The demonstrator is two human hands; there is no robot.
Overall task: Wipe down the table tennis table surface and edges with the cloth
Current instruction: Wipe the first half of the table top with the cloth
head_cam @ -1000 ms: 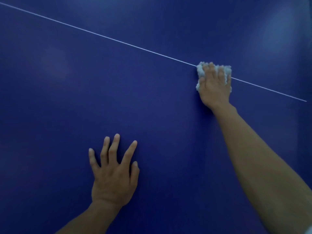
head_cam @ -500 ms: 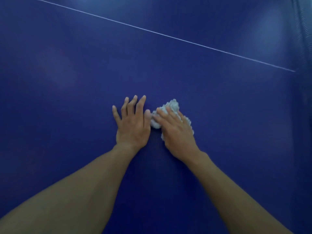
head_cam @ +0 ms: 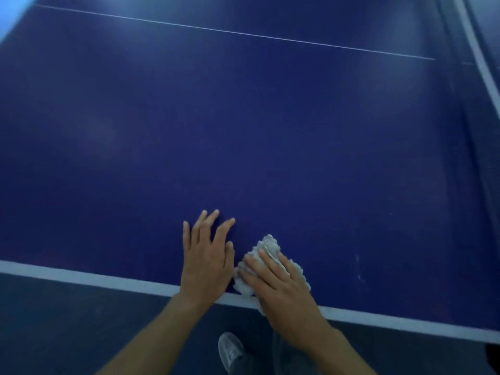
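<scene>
The dark blue table tennis table [head_cam: 243, 131] fills the view, with a thin white centre line across the far part and a white edge stripe [head_cam: 81, 277] along the near side. A crumpled whitish cloth [head_cam: 267, 250] lies on the surface at the near edge. My right hand [head_cam: 281, 290] lies flat on top of it with straight fingers, pressing it down. My left hand [head_cam: 205, 258] rests flat on the bare surface just left of the cloth, fingers spread. Most of the cloth is hidden under my right hand.
The net [head_cam: 470, 85] with its white top band runs down the right side. Below the near edge is a dark floor, with my grey shoe [head_cam: 230, 350] and trouser leg showing. A bright patch marks the table's far left corner.
My right hand has dragged the cloth from the centre line back to the near edge. My left hand has slid back along with it. The view has pulled back, showing the table edge and floor.
</scene>
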